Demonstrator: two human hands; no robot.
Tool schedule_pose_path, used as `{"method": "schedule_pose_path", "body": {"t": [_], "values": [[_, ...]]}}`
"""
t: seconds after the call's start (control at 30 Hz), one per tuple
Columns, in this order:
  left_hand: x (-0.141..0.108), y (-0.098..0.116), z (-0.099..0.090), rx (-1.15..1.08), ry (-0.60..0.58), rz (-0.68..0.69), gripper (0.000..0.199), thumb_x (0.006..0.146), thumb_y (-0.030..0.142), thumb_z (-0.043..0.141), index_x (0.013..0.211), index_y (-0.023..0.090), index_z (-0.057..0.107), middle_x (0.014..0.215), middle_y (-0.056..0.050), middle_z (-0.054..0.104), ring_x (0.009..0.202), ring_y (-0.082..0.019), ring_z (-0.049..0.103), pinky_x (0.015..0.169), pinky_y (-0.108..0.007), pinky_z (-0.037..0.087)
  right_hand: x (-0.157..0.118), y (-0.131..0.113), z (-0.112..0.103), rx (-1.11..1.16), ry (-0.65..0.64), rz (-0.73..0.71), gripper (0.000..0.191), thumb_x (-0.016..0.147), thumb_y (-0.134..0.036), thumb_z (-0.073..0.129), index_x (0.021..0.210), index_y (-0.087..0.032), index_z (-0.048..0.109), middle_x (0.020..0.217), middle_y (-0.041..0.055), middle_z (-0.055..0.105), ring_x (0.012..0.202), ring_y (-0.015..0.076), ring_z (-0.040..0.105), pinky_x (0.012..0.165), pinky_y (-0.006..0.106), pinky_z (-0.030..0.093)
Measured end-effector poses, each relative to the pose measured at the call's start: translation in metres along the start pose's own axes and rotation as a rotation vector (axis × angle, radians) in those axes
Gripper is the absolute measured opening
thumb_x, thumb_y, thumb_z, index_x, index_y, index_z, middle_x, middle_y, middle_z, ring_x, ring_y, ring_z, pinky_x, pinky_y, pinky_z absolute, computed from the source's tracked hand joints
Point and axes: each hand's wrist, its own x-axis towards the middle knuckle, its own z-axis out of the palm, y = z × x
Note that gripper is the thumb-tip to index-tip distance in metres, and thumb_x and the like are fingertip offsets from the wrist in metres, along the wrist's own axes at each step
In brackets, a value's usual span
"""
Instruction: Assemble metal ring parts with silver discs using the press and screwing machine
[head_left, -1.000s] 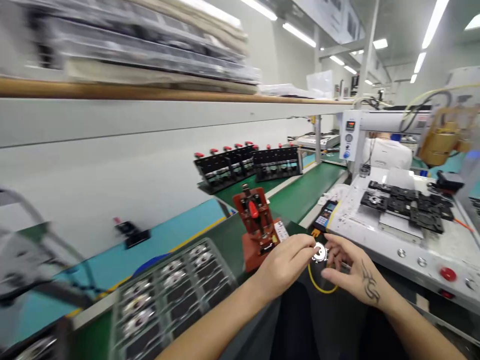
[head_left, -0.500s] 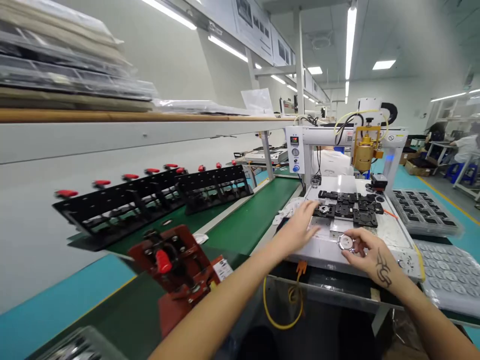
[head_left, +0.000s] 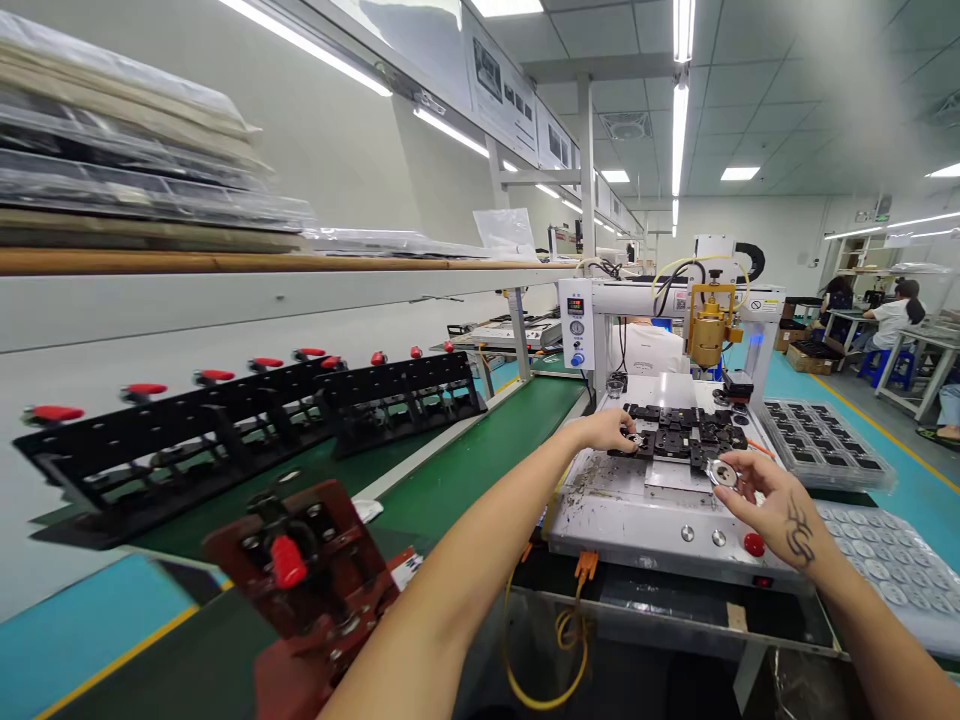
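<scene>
Round metal part [head_left: 724, 473] pinched in your right hand [head_left: 772, 508], apart from and right of your left hand [head_left: 606, 430] at the black fixture [head_left: 675, 440] — left grip unclear — likely mid-swap, next move calling for sure left fingertips.

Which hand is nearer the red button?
Right. The right hand, holding a round metal part, is just above the button in the picture; the left hand is farther off, up and to the left, at the black fixtures.

fixture blocks [head_left: 679, 437] on machine bed [head_left: 622, 505] | tray [head_left: 836, 481] right of bed | clamp racks [head_left: 405, 398] left of bed
</scene>
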Motion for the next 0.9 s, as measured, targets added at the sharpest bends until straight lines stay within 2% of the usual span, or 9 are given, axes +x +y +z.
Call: {"method": "schedule_pose_path", "body": {"t": [0.1,0.2,0.33,0.43,0.57,0.7,0.8,0.9], "values": [[-0.011,0.009,-0.005,-0.058,0.142,0.027,0.043,0.07,0.038,0.082,0.106,0.017,0.075,0.113,-0.009,0.075,0.106,-0.03,0.07,0.093,-0.037,0.054,0.04,-0.002,0.024,-0.072,-0.049,-0.068,0.047,0.094,-0.051,0.068,0.123,-0.014,0.067,0.086,0.0038,0.063,0.077,0.0198,0.06,0.072,0.032,0.051],[-0.033,0.022,-0.012,-0.132,0.314,0.071,0.046,0.08,0.041,0.077,0.118,0.016,0.069,0.13,-0.012,0.069,0.12,-0.03,0.064,0.104,-0.039,0.05,0.085,-0.001,0.052,-0.188,-0.138,-0.144,0.038,0.091,-0.041,0.073,0.117,-0.014,0.071,0.1,0.008,0.065,0.089,0.0212,0.061,0.083,0.032,0.051],[-0.071,0.04,-0.02,-0.203,0.426,0.15,0.043,0.084,0.037,0.076,0.12,0.017,0.064,0.129,-0.01,0.068,0.118,-0.024,0.064,0.105,-0.037,0.051,0.138,0.004,0.088,-0.279,-0.293,-0.146,0.035,0.082,-0.035,0.085,0.11,-0.014,0.079,0.108,0.0117,0.068,0.101,0.0248,0.063,0.092,0.034,0.05],[-0.105,0.048,-0.023,-0.218,0.473,0.223,0.038,0.085,0.033,0.076,0.118,0.019,0.063,0.127,-0.009,0.067,0.116,-0.022,0.063,0.103,-0.036,0.051,0.162,0.009,0.106,-0.357,-0.392,-0.099,0.036,0.082,-0.036,0.087,0.109,-0.013,0.081,0.105,0.0123,0.071,0.098,0.0259,0.065,0.091,0.036,0.051],[-0.153,0.045,-0.022,-0.196,0.496,0.285,0.031,0.086,0.026,0.074,0.115,0.021,0.063,0.125,-0.008,0.066,0.113,-0.022,0.063,0.1,-0.038,0.052,0.173,0.016,0.116,-0.424,-0.484,-0.07,0.038,0.085,-0.041,0.086,0.111,-0.014,0.08,0.103,0.0101,0.074,0.095,0.0231,0.068,0.09,0.037,0.053],[-0.191,0.034,-0.018,-0.203,0.486,0.225,0.031,0.086,0.026,0.074,0.115,0.021,0.063,0.127,-0.009,0.066,0.115,-0.023,0.062,0.102,-0.041,0.05,0.171,0.022,0.117,-0.472,-0.485,-0.097,0.032,0.097,-0.046,0.076,0.108,-0.016,0.082,0.101,0.0094,0.074,0.098,0.0229,0.069,0.092,0.037,0.052],[-0.205,0.035,-0.016,-0.231,0.495,0.18,0.031,0.087,0.029,0.074,0.116,0.021,0.064,0.129,-0.009,0.065,0.118,-0.024,0.062,0.107,-0.043,0.049,0.17,0.022,0.12,-0.531,-0.419,-0.114,0.03,0.097,-0.047,0.075,0.105,-0.021,0.085,0.106,0.0123,0.073,0.106,0.0286,0.066,0.095,0.041,0.049],[-0.207,0.045,-0.011,-0.337,0.53,0.157,0.035,0.087,0.032,0.075,0.118,0.02,0.064,0.13,-0.01,0.066,0.12,-0.024,0.062,0.108,-0.043,0.049,0.167,0.016,0.123,-0.565,-0.34,-0.143,0.023,0.092,-0.046,0.081,0.1,-0.025,0.087,0.106,0.0144,0.07,0.11,0.0345,0.063,0.097,0.044,0.047]]}}
